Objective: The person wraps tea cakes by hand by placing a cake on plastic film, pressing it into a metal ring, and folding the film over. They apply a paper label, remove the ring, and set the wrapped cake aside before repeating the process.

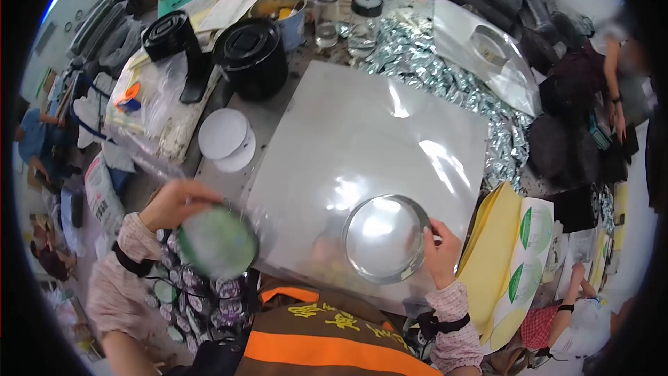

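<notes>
My left hand (pixel 182 203) holds a round green disc (pixel 218 242) by its upper edge, with fingers pressed together; the disc is blurred and hangs left of the metal sheet. A shiny square metal sheet (pixel 362 125) lies on the table in front of me. On its near right part rests a round clear-looking ring or shallow dish (pixel 385 239) with a bright rim. My right hand (pixel 440 252) grips the right side of that rim between thumb and fingers. Two white discs (pixel 226 138) overlap left of the sheet.
Black pots (pixel 251 59) and glass jars (pixel 364 24) stand behind the sheet. Silvery scraps (pixel 417 52) heap along its far right. Yellow sheets (pixel 490 237) and green-printed labels (pixel 533 237) lie right. Small round pieces (pixel 202 299) cluster at near left. Other people work at both sides.
</notes>
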`<state>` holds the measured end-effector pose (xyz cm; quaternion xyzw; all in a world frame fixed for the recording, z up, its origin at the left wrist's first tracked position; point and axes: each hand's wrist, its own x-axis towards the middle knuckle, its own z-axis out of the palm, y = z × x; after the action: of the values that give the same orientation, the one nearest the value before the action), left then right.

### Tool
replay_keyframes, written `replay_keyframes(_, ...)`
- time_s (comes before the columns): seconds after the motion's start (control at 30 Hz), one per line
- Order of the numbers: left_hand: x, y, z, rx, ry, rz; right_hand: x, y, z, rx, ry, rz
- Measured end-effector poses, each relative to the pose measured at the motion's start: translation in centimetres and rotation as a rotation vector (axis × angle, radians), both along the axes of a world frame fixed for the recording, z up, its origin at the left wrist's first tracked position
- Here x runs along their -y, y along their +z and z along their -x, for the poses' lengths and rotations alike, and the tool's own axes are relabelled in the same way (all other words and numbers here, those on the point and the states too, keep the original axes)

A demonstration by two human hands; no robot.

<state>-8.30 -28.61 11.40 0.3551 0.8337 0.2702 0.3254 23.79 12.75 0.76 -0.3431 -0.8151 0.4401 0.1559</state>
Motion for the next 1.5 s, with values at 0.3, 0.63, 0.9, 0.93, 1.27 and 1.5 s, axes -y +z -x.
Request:
replay_keyframes(0.3,-0.5,-8.7,-4.0,-0.171,-0.309,-0.106,1.3,-1.0,-2.7,-0.110,0.237,-0.007)
replay_keyframes(0.63,-3.8,-10.9,-3.5,-0.308,-0.586,-0.224,8.0,-0.1,-3.7,-0.176,0.591,-0.133)
replay_keyframes(0.9,-5.4,-11.5,-2.7,-0.070,-0.328,-0.179,10.8,3.0,2.8,-0.202,1.077,-0.226)
replay_keyframes(0.93,-6.1,-10.8,-2.8,0.008,-0.208,-0.157,11.3,3.2,3.6,-0.157,1.138,-0.217)
replay_keyframes(1.27,-8.1,-10.8,-5.6,-0.294,-0.370,-0.353,5.0,-3.2,5.2,-0.098,0.300,-0.289)
replay_keyframes(1.5,-7.0,-12.2,3.6,-0.738,0.175,-0.204,7.7,-3.4,-10.4,-0.118,0.848,-0.248)
